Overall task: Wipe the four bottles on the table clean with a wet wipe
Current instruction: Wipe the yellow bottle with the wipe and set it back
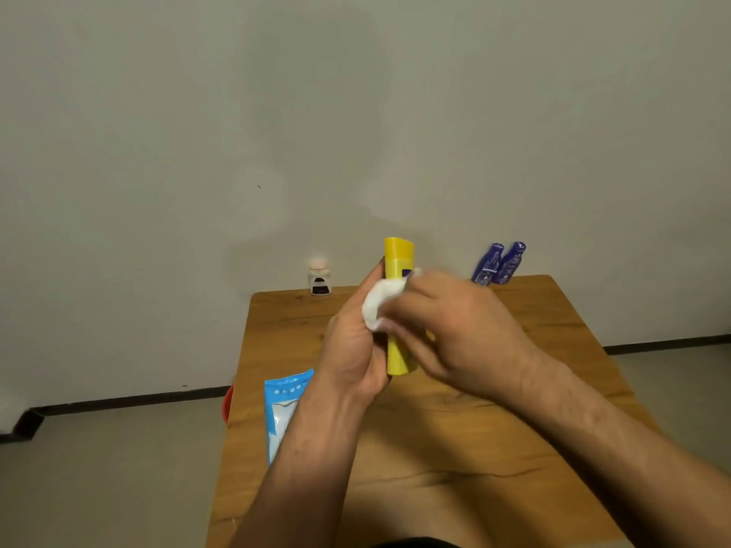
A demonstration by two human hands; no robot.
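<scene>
The left hand [356, 350] is closed around the yellow bottle [399, 310], held upright above the table [514, 448] with its long axis vertical; the right hand [447, 330], directly beside it, presses a bunched wet wipe [379, 306] against the bottle's side. Four bottles counted: one yellow in hand, one white jar [319, 278] beyond the left hand, two blue bottles [499, 264] beyond the right. One wipe pack [283, 409] lies beside the left wrist.

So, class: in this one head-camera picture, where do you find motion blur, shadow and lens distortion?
Head view: the right hand and white wipe are smeared by motion; the yellow bottle stays fairly sharp; soft shadows fall on the wall behind; the two blue bottles lean, a wide-angle effect.
</scene>
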